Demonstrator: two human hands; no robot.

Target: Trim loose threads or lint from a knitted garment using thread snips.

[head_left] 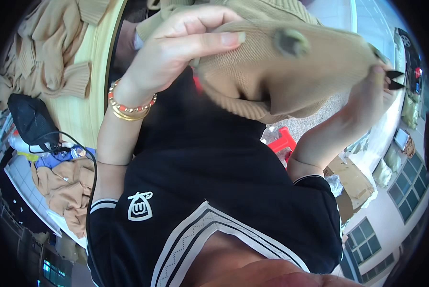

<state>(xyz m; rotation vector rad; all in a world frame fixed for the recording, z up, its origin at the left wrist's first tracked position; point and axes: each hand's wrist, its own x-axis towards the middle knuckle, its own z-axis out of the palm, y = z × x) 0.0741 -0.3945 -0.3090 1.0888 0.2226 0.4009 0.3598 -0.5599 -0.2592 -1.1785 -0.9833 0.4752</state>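
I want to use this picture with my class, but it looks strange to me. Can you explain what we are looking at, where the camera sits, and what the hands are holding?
There is no machine here: a person wears a wide fisheye camera on the head, pointing down, so straight edges bend and the person's own black top with white trim fills the middle. The left hand, with beaded and gold bracelets at the wrist, grips a beige knitted garment that has a round dark button. The right hand holds the garment's other side and also a small dark pointed tool, too small to identify. At the upper left, more beige knitwear lies piled on a pale wooden table. A red object shows lower down.
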